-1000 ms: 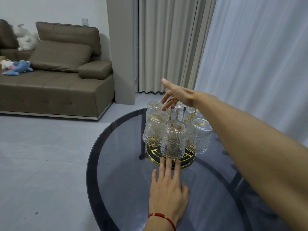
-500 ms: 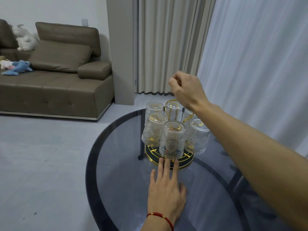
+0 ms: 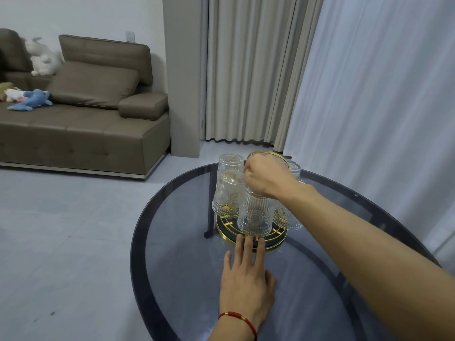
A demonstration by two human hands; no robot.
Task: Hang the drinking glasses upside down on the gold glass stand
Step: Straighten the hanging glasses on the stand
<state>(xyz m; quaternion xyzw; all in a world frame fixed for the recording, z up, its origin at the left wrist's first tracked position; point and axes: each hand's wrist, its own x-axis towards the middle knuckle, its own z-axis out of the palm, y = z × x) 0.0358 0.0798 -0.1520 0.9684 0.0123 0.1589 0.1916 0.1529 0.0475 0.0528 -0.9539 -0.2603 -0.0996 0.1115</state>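
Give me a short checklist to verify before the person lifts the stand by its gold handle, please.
1. Right hand closed around the gold handle: ok.
2. Left hand flat on the glass table, fingertips at the stand base: ok.
3. Glasses hang upside down, such as the front glass: ok.
4. Every glass seated on its peg: cannot tell.
5. Stand away from the table edge: ok.

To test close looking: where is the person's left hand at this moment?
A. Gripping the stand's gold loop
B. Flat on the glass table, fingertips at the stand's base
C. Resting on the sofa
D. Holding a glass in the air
B: the left hand lies palm-down on the glass table, its fingers reaching the gold glass stand base.
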